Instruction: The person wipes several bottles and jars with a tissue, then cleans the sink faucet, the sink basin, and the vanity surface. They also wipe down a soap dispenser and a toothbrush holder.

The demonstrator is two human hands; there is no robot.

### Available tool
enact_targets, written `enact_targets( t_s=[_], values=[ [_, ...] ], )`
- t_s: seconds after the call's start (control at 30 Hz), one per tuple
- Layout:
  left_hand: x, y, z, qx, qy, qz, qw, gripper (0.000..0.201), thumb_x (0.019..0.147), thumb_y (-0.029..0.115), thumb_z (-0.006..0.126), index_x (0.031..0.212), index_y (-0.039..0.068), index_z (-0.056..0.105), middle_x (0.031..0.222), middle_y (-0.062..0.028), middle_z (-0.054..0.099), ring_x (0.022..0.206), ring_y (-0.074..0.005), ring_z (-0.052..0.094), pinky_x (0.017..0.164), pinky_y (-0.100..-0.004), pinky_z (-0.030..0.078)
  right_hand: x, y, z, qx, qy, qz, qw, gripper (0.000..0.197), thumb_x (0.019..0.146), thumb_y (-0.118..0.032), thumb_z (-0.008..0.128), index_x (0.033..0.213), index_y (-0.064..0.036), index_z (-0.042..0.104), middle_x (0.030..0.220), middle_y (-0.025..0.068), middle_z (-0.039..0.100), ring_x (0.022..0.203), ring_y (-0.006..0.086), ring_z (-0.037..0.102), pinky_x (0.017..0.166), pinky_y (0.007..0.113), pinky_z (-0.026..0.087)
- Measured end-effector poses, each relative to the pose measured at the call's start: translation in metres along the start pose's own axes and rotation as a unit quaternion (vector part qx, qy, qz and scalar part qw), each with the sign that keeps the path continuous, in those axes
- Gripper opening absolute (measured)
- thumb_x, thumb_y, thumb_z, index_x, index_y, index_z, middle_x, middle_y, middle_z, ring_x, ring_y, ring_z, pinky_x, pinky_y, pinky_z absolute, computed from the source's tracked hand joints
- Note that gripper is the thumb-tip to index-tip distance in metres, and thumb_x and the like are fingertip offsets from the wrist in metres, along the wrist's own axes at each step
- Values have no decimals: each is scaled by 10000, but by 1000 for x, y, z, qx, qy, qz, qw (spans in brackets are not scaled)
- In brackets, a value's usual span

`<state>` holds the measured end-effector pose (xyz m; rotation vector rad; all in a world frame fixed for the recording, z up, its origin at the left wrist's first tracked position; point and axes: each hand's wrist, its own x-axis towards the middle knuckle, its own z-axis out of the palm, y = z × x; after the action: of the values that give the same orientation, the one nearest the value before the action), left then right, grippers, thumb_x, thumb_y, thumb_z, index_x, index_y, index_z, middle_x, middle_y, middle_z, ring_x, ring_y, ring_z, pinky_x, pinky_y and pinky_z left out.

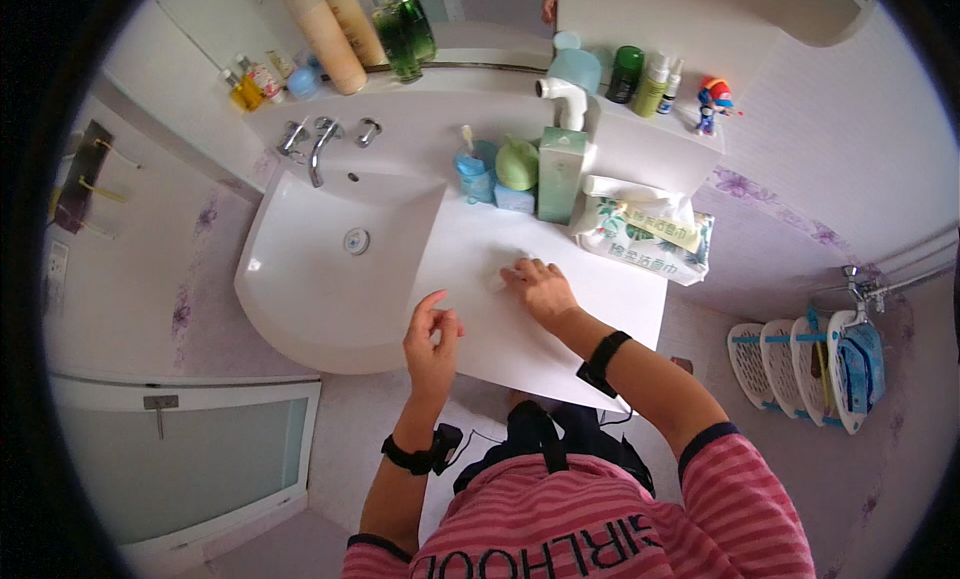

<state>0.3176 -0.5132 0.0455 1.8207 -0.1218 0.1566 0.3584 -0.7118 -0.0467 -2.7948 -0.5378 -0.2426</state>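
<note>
My right hand [541,291] lies on the white countertop [480,344] right of the basin, fingers bent and pressed down. A crumpled white tissue [503,278] shows at its fingertips and partly under them, hard to tell from the white surface. Over the counter's left part, beside the basin rim, hovers my left hand [432,349]. Its fingers are loosely bent and apart, with nothing in them. The white washbasin [300,279] has a chrome tap [322,149] at its back. A soft pack of tissues [645,234] lies at the counter's back right.
Along the counter's back stand a blue cup with a toothbrush [474,174], a round green container [517,163] and a tall green box [561,174]. Bottles and a small figurine [713,104] line the shelf above. A white rack [800,369] hangs at the right.
</note>
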Motion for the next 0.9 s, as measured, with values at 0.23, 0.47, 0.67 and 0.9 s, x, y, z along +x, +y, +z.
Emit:
enact_targets(
  t_s=[0.23,0.47,0.67,0.9],
  values=[
    [22,10,93,19,-114,102,988,333,799,55,634,1118,35,540,857,-84,602,768,-181,588,712,-292,482,-113,79,-43,-70,60,173,981,446,777,-74,546,1221,-107,526,1094,91,519,1023,252,524,840,384,448],
    [51,56,201,254,-189,321,892,754,669,64,743,1320,65,363,1319,-151,365,1208,-349,373,1006,-421,348,-251,145,-79,29,92,453,886,217,856,-65,508,1044,-47,615,1037,162,555,909,335,567,770,384,475],
    [70,77,249,204,-137,392,887,718,548,119,835,1134,53,425,1219,-145,395,1169,-336,390,991,-443,326,-311,151,-85,99,160,426,885,199,804,-58,569,987,-14,635,945,168,588,862,338,581,746,381,475],
    [105,67,264,391,-300,310,813,926,551,268,845,1319,124,349,1264,-98,480,1245,-249,388,1087,-483,199,-362,158,-70,127,170,454,866,217,758,-23,583,966,-10,645,865,166,601,770,310,602,686,350,481]
  ],
)
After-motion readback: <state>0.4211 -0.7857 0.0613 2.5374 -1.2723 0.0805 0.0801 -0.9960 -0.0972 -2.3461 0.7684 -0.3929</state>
